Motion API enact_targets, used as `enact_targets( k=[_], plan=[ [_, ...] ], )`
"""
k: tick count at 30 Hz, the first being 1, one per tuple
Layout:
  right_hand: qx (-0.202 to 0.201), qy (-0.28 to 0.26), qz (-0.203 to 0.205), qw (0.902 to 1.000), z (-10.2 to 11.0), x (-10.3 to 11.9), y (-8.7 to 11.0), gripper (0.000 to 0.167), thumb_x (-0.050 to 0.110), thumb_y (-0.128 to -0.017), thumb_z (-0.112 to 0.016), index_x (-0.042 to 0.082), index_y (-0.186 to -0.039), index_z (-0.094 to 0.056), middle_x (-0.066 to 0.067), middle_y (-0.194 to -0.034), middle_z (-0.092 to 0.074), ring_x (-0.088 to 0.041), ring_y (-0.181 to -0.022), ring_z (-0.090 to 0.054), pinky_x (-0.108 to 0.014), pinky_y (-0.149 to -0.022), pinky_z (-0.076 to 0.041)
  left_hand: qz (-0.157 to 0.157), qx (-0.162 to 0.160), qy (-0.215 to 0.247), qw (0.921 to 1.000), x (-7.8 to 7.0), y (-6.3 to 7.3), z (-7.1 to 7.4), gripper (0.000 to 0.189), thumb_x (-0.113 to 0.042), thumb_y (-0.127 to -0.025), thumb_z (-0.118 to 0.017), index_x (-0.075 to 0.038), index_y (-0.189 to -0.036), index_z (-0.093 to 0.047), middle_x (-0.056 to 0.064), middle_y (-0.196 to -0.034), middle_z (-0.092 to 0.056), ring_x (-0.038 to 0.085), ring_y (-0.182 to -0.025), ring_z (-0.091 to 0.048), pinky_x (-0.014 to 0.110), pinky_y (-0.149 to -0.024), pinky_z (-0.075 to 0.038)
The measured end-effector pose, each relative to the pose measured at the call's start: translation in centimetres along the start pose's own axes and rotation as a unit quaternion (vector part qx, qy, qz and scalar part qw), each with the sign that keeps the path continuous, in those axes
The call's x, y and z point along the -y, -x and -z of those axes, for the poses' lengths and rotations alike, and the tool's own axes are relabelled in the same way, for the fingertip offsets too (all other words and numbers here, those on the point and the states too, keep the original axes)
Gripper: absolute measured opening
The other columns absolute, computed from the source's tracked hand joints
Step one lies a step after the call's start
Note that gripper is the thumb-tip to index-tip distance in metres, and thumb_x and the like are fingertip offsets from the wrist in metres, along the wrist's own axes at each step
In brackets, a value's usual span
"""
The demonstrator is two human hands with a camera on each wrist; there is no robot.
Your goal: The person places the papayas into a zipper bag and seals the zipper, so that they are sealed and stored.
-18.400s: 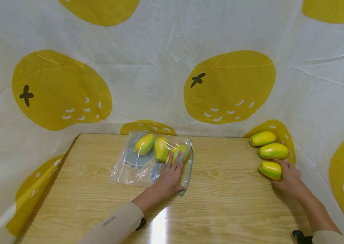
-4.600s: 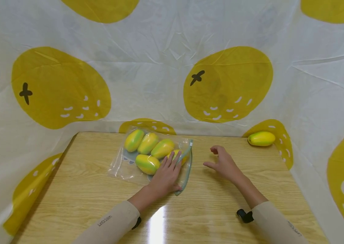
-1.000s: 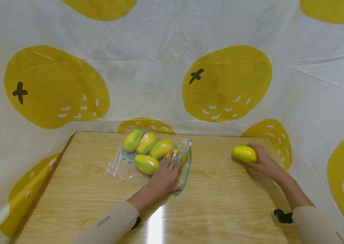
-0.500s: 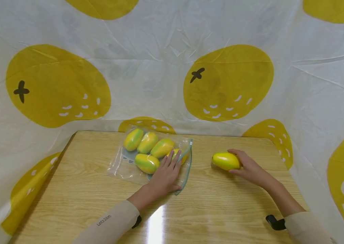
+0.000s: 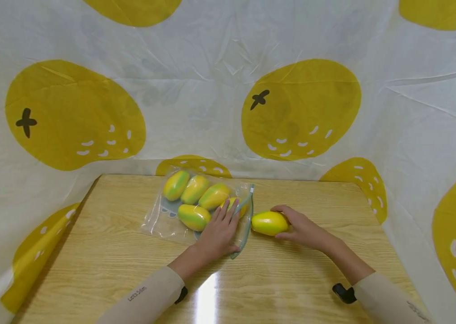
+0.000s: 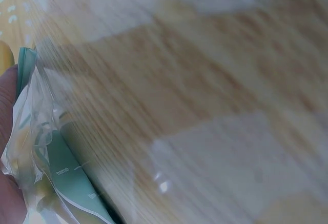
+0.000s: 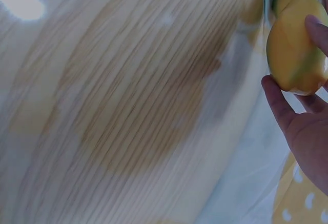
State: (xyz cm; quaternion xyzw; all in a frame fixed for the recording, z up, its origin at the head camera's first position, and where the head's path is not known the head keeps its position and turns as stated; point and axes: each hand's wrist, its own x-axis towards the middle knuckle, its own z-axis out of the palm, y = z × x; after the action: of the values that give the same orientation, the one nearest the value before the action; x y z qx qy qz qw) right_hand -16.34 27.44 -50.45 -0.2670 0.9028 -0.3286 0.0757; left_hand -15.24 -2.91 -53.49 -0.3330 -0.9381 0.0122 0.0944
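Observation:
Several yellow-green mangoes (image 5: 194, 218) lie in a clear zip bag (image 5: 159, 227) with a grey-green zip edge, on the table. My left hand (image 5: 216, 231) rests over the bag's mouth, fingers spread and fairly straight, partly covering one mango. The left wrist view shows fingers at the far left beside the bag's plastic (image 6: 43, 116). Another mango (image 5: 270, 223) is gripped by my right hand (image 5: 298, 228), its tip right at the zip edge (image 5: 248, 225). In the right wrist view, thumb and fingers curve around that mango (image 7: 294, 49).
A wooden table (image 5: 131, 265) lies under both hands. White cloth (image 5: 195, 112) printed with big yellow fruit encloses its back and sides. Black straps (image 5: 344, 293) show at the wrists.
The mangoes once at the table's right are gone from there, and more lie in the bag. Over the last second my right hand has carried one mango left to the bag's mouth.

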Motion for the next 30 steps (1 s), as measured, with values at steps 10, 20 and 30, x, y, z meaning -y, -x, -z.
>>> enact_targets(
  k=[10,20,30],
  plan=[
    [0.051,0.002,0.041,0.9979,-2.3,1.7,-2.0,0.074,0.03,-0.089,-0.083,0.005,-0.148,-0.046,-0.01,-0.143,-0.059,-0.028,-0.127,-0.06,-0.051,-0.105,-0.051,-0.001,-0.002,0.0,1.0,0.0,0.2,0.0,0.12,-0.066,-0.076,-0.08,0.0,-0.161,-0.027,0.019,-0.174,-0.002,0.042,-0.159,-0.011,0.052,-0.126,-0.026],
    [0.07,0.001,0.065,0.9954,-2.9,2.2,-2.7,0.07,0.008,-0.091,-0.076,0.005,-0.152,-0.042,-0.014,-0.146,-0.054,-0.031,-0.13,-0.057,-0.053,-0.107,-0.049,-0.015,-0.025,-0.01,0.9995,0.2,0.2,-0.1,0.122,-0.067,-0.076,-0.08,0.001,-0.162,-0.025,0.023,-0.173,-0.006,0.044,-0.158,-0.017,0.053,-0.124,-0.03],
    [0.098,-0.042,0.076,0.9913,-2.5,1.8,-3.1,0.064,0.001,-0.096,-0.069,0.003,-0.153,-0.039,-0.018,-0.149,-0.049,-0.037,-0.134,-0.056,-0.052,-0.109,-0.049,-0.023,-0.044,-0.013,0.9987,0.3,0.2,0.1,0.118,-0.064,-0.076,-0.083,0.0,-0.16,-0.03,0.023,-0.172,-0.008,0.045,-0.157,-0.018,0.052,-0.123,-0.033]
  ],
)
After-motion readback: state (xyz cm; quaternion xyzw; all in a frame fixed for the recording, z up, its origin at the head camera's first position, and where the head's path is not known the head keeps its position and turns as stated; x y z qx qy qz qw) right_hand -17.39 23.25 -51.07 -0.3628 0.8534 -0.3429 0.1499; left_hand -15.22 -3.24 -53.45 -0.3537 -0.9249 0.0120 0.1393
